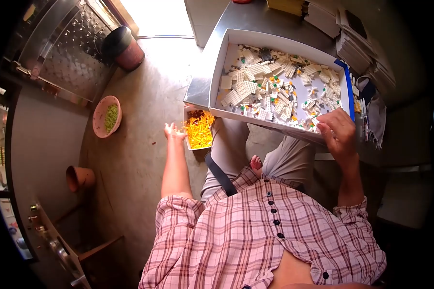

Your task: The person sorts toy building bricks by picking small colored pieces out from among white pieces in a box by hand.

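Note:
A shallow white cardboard box holds many white toy bricks, with small green, orange and grey pieces among them. My right hand is at its near right corner, over the rim. The fingers are curled together there, next to some white bricks; what they pinch, if anything, is too small to make out. Lower down, beside my left knee, a smaller box is filled with yellow and orange toy pieces. My left hand is at that box's left edge, its fingers apart and nothing visible in them.
The white box rests on a metal table, with stacked papers and pens to the right. On the floor at left are a pink basin with green contents, a clay pot and a dark-topped bucket.

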A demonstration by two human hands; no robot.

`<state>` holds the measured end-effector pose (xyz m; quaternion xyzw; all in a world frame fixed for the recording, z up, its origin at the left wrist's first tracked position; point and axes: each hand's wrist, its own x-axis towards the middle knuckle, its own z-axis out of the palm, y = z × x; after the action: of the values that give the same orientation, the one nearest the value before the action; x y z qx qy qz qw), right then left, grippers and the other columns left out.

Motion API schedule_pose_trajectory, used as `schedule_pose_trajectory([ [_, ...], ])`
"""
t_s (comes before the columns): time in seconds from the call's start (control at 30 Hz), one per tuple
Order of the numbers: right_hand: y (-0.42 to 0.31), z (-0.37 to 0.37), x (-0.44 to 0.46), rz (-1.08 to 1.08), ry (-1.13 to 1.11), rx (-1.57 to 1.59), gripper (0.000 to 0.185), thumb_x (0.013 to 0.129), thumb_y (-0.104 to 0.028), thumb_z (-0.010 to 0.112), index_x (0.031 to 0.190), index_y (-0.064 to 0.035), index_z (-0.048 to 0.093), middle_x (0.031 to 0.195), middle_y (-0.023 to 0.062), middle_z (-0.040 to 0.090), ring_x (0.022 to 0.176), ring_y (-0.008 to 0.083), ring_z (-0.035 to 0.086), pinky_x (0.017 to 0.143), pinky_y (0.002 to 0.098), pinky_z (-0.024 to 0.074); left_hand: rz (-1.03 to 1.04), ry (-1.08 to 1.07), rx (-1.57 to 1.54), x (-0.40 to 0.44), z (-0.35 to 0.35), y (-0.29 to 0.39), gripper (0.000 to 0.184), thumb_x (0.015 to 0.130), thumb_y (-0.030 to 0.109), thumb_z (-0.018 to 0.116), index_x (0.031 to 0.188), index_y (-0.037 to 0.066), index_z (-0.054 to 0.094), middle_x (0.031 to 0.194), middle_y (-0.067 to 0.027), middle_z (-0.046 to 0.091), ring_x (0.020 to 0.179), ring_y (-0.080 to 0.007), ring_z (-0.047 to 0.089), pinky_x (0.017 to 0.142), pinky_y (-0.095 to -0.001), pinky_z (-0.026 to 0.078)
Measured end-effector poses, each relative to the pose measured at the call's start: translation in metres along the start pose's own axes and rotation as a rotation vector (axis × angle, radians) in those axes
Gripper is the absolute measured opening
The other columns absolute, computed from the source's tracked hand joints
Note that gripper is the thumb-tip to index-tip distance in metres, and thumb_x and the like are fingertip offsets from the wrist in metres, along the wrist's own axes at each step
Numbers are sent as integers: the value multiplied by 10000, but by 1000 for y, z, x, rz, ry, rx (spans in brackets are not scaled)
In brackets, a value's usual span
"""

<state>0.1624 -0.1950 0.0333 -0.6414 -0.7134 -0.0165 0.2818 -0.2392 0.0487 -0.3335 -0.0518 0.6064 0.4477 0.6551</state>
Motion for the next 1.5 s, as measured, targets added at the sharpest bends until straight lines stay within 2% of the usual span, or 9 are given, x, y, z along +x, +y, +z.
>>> schedule_pose_trajectory([
  [0.23, 7, -7, -2, -95, -24, 34, 233, 773, -232, 703, 810, -15, 630, 749, 109, 600, 668, 287, 549, 613, 376, 426, -25, -79, 151, 17, -20, -10, 604, 941, 467, 323, 1465, 185, 219, 1560, -7, 34, 1435, -239, -13, 1077, -624, 30],
  [0.3, 11, -14, -2, -186, -66, 34, 364, 722, -354, 731, 859, -29, 642, 747, 94, 592, 685, 277, 561, 620, 372, 430, -28, -78, 147, 28, -20, -6, 530, 951, 387, 395, 1382, 80, 359, 1496, -71, 258, 1403, -297, 174, 1091, -555, 180],
  [0.37, 15, -15, -7, -204, -134, 7, 378, 699, -325, 751, 920, -41, 636, 813, 74, 598, 749, 254, 562, 672, 354, 432, -19, -97, -109, 4, -2, 2, 426, 962, 326, 392, 1169, -38, 473, 1154, -181, 550, 1079, -334, 536, 952, -459, 445],
  [0.47, 19, -6, -14, -199, -119, -25, 211, 710, -198, 715, 813, -59, 595, 771, 53, 547, 742, 223, 550, 657, 352, 434, 66, -355, -107, -88, 25, 22, 515, 920, 469, 478, 923, -34, 588, 908, -161, 632, 887, -287, 614, 846, -389, 519],
  [0.63, 15, -1, -21, -180, -63, -15, 182, 718, -167, 688, 736, -76, 532, 749, 40, 514, 720, 200, 541, 599, 328, 442, -1, -688, 101, -267, 67, 17, 730, 820, 643, 523, 959, -69, 607, 940, -186, 651, 894, -272, 641, 838, -385, 530],
  [0.87, -9, 7, -19, -224, 14, -48, 87, 689, -142, 575, 702, -72, 527, 725, 41, 501, 727, 185, 533, 589, 301, 460, -244, -893, 291, -337, 95, -9, 890, 828, 704, 421, 1177, -110, 504, 1183, -221, 568, 1121, -347, 532, 991, -471, 404],
  [1.0, -34, 21, -27, -218, -52, -81, 131, 707, -138, 577, 791, -37, 574, 782, 52, 544, 761, 176, 557, 600, 284, 466, -123, -896, 260, -372, 110, -28, 688, 899, 563, 451, 1388, 89, 352, 1349, -114, 465, 1189, -313, 481, 960, -470, 436],
  [1.3, -58, 9, -44, -228, -147, 269, 274, 748, -291, 672, 759, -32, 585, 712, 47, 527, 732, 211, 557, 614, 316, 453, -205, -742, 354, -345, 54, -6, 371, 714, 101, 553, 1061, -30, 534, 1079, -183, 607, 1029, -330, 592, 918, -501, 484],
  [1.5, -18, -29, -53, -76, 391, 241, 169, 737, -40, 676, 899, -34, 628, 824, 87, 618, 780, 232, 584, 716, 365, 485, -86, -529, 223, -323, -24, 13, 454, 685, 115, 567, 1122, -2, 526, 1102, -155, 604, 1038, -313, 581, 921, -459, 475],
])
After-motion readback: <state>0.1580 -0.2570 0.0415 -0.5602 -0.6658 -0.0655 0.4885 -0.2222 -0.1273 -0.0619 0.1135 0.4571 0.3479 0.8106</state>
